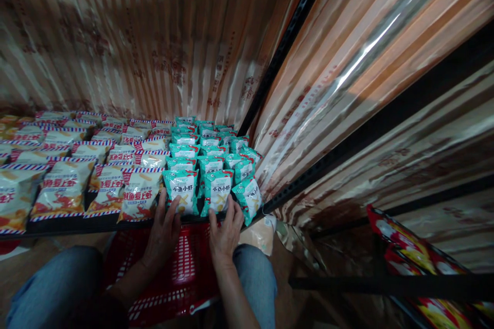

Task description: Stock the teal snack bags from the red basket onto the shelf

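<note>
Small teal snack bags stand in several rows at the right end of a dark shelf. My left hand (165,229) reaches up to the front-left teal snack bag (180,190), its fingers outstretched and apart against the lower left of the bag. At the lower front of the middle teal snack bag (217,189) is my right hand (226,231), fingers spread and touching it without a visible grip. To its right, another teal snack bag (250,196) leans tilted at the shelf corner. White snack bags with striped edges (141,194) stand left of my left hand.
The dark shelf edge (92,224) runs below the bags. A red plastic basket (189,262) sits between my knees. Black uprights (270,74) and printed wrapped sheeting (173,36) close off the back and right. Red and yellow packets (420,254) lie lower right.
</note>
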Motion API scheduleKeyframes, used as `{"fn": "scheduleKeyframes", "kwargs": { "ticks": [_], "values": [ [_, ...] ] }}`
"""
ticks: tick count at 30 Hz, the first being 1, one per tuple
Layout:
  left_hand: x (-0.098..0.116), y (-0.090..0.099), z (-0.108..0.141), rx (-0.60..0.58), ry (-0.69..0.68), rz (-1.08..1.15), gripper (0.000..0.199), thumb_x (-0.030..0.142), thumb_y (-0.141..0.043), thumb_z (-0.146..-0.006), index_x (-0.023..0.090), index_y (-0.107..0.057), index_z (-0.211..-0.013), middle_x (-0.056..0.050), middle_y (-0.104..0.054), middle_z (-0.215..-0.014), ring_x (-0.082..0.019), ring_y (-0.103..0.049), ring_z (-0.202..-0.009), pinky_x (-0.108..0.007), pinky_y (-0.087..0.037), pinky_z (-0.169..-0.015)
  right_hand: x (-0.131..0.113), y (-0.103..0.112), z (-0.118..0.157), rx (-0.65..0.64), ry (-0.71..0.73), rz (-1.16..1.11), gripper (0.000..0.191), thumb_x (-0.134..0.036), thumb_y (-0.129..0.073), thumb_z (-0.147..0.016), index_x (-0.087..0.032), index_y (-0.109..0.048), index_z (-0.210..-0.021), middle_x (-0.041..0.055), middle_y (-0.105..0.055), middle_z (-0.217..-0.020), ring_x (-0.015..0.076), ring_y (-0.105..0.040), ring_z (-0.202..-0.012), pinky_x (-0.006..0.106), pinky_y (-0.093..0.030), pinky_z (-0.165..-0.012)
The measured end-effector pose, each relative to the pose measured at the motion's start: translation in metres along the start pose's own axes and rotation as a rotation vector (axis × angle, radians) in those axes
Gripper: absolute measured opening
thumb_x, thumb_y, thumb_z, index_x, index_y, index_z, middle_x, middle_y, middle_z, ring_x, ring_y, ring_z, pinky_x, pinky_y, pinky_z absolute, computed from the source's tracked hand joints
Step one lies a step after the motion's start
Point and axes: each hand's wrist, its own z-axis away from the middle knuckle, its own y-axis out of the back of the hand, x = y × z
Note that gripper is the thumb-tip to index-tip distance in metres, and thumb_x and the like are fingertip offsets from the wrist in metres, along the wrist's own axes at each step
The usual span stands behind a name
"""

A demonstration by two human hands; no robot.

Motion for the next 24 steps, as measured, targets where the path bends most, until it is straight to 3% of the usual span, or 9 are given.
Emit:
{"fn": "scheduleKeyframes", "kwargs": {
  "ticks": [6, 12, 18, 24],
  "values": [
    [0.002, 0.001, 0.000, -0.013, -0.017, -0.048, 0.069, 0.005, -0.048, -0.086, 0.026, -0.020, -0.146, -0.014, -0.006, -0.157, -0.031, -0.016, -0.142, -0.051, -0.030, -0.109, -0.002, -0.004, -0.004, 0.048, 0.024, 0.055, 0.060, -0.051, -0.047, -0.088, -0.014, -0.044, -0.135, 0.0184, -0.050, -0.116, 0.0307, -0.046, -0.108, 0.049, -0.040, -0.089],
    [0.000, -0.001, 0.001, 0.013, -0.083, -0.129, 0.070, 0.006, -0.048, -0.086, 0.025, -0.018, -0.146, -0.013, -0.009, -0.156, -0.032, -0.017, -0.142, -0.055, -0.028, -0.109, -0.009, 0.002, -0.004, 0.128, 0.146, 0.133, 0.061, -0.046, -0.052, -0.087, -0.016, -0.039, -0.138, 0.0222, -0.038, -0.138, 0.0369, -0.031, -0.129, 0.059, -0.033, -0.096],
    [0.000, 0.001, -0.001, -0.019, -0.092, -0.113, 0.070, 0.003, -0.045, -0.086, 0.027, -0.020, -0.146, -0.011, -0.009, -0.157, -0.031, -0.018, -0.142, -0.053, -0.030, -0.110, -0.004, 0.008, -0.013, 0.072, 0.209, 0.187, 0.071, -0.051, -0.055, -0.084, -0.017, -0.034, -0.142, 0.0218, -0.014, -0.153, 0.0425, -0.009, -0.139, 0.068, -0.028, -0.097],
    [-0.002, -0.001, -0.001, -0.008, -0.094, -0.072, 0.071, 0.003, -0.046, -0.085, 0.028, -0.020, -0.146, -0.010, -0.011, -0.156, -0.031, -0.020, -0.141, -0.053, -0.029, -0.110, 0.001, 0.005, -0.021, 0.039, 0.179, 0.187, 0.078, -0.057, -0.052, -0.083, -0.015, -0.028, -0.145, 0.0241, -0.011, -0.153, 0.0427, -0.008, -0.139, 0.067, -0.030, -0.097]
  ]
}}
